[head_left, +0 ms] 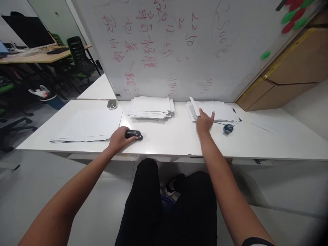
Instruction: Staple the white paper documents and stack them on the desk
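Note:
My left hand [118, 138] is wrapped round a black stapler [134, 134] that lies on the white table [169, 140], just right of a flat stack of large paper sheets [89, 126]. My right hand [204, 120] reaches to the right paper pile [217, 111]; its fingers pinch the near left corner, and one sheet there curls up. A thicker pile of papers [151, 107] sits between the two hands, against the whiteboard.
A whiteboard [179, 48] with red writing stands along the table's far edge. A small blue object [228, 128] lies right of my right hand, a silver gadget [112, 104] at the back left. A wooden cabinet [289, 75] is at right; desks and chairs at left.

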Motion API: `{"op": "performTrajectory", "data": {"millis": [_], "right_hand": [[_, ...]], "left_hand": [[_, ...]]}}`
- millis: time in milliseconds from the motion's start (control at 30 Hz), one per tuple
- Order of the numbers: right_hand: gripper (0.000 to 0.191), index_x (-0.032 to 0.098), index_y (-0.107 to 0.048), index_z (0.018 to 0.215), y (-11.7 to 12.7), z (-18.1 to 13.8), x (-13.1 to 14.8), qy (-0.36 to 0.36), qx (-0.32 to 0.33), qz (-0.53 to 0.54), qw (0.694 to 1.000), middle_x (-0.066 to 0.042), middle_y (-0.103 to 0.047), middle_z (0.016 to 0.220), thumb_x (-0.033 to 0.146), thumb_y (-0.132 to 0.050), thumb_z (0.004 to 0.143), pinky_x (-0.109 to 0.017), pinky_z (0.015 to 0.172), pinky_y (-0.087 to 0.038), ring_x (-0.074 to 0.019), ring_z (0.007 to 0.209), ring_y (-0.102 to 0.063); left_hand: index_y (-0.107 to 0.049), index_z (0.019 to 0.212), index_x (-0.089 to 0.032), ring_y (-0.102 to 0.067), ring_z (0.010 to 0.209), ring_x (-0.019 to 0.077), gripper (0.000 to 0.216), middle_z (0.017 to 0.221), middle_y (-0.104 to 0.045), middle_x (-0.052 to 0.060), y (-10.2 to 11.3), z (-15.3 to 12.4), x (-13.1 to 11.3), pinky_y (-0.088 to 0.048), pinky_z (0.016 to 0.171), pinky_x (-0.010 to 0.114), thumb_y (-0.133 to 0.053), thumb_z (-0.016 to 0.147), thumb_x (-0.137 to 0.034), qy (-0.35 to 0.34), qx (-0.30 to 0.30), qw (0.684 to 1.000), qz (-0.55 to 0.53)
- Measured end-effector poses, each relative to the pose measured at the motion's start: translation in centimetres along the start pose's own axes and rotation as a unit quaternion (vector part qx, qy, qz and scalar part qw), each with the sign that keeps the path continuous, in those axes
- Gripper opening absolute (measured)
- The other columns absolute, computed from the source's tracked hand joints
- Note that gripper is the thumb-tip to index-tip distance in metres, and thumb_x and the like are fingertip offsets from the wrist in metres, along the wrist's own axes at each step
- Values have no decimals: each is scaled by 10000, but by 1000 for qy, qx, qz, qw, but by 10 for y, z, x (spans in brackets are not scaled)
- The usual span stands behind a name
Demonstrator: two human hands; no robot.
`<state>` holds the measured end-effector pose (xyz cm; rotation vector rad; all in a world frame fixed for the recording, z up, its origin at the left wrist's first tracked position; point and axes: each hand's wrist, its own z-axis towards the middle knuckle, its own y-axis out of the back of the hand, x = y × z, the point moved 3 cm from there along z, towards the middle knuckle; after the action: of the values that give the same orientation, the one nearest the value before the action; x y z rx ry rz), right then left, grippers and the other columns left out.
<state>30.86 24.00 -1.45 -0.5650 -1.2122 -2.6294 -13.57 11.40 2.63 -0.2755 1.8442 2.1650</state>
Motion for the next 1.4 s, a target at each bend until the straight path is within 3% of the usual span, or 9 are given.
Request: {"op": "performTrajectory", "data": {"millis": [267, 467, 600, 700, 867, 1000, 1133, 1300, 1400], "right_hand": [[420, 150, -727, 1088, 14, -8, 9, 55, -70, 50, 995, -105, -759, 1046, 81, -420, 808, -538, 1184, -272, -218, 929, -707], [425, 151, -706, 1151, 20, -7, 15, 63, -55, 61, 995, -133, -739, 1100, 159, -430, 828, -442, 976, -512, -258, 1013, -696], [411, 122, -714, 1114, 55, -17, 57, 89, -71, 99, 989, -161, -736, 992, 349, -436, 914, -392, 855, -537, -282, 952, -701], [475, 111, -725, 944, 95, -39, 94, -5, -95, 166, 982, -73, -651, 666, 531, -506, 907, -339, 661, -511, -228, 685, -638], [452, 172, -613, 677, 128, -87, 131, -161, 75, 368, 913, 32, -506, 510, 606, -725, 732, -272, 513, -422, -138, 529, -492], [448, 170, -680, 819, 113, -108, 141, -213, 246, 491, 808, -20, -683, 673, 562, -816, 650, -309, 618, -495, -189, 649, -623], [456, 164, -702, 834, 91, -102, 141, -255, 345, 536, 727, -45, -735, 752, 504, -878, 587, -315, 667, -525, -195, 688, -667], [454, 168, -701, 741, 77, -72, 141, -256, 442, 547, 663, -14, -716, 677, 507, -907, 520, -262, 585, -514, -146, 585, -634], [464, 170, -713, 770, 78, -61, 136, -231, 471, 532, 665, -20, -728, 713, 534, -887, 541, -267, 598, -515, -153, 607, -650]], "left_hand": [[-513, 917, -207, -557, 763, 204, 544, 887, -596, 58, -2, 0, 3, -400, 604, 315, -659, 724, -695, -15, -7, 1000, -7], [-548, 923, -194, -558, 764, 213, 527, 877, -607, 71, -4, 4, 5, -389, 603, 321, -659, 739, -675, -22, -17, 999, -18], [-579, 970, -191, -574, 829, 228, 480, 931, -632, 82, -7, 4, 8, -404, 653, 329, -637, 783, -629, -36, -28, 999, -25], [-595, 1033, -193, -580, 894, 239, 448, 989, -644, 86, -8, 3, 10, -422, 719, 341, -619, 814, -583, -51, -38, 997, -33], [-600, 1086, -195, -580, 954, 260, 452, 1033, -646, 97, -7, 0, 10, -433, 774, 362, -606, 822, -562, -54, -52, 997, -30], [-602, 1073, -198, -582, 949, 266, 437, 1030, -649, 97, -6, 0, 9, -439, 770, 369, -593, 827, -560, -57, -53, 997, -27], [-600, 1083, -199, -581, 959, 266, 430, 1042, -650, 94, -4, -1, 8, -445, 768, 374, -577, 839, -552, -58, -53, 996, -32], [-597, 1076, -195, -590, 929, 257, 419, 1014, -652, 89, -3, -1, 7, -443, 750, 362, -577, 845, -543, -54, -61, 996, -19], [-599, 1064, -192, -590, 911, 253, 413, 992, -654, 92, -5, 0, 8, -440, 746, 356, -576, 846, -543, -51, -54, 997, -10]]}}
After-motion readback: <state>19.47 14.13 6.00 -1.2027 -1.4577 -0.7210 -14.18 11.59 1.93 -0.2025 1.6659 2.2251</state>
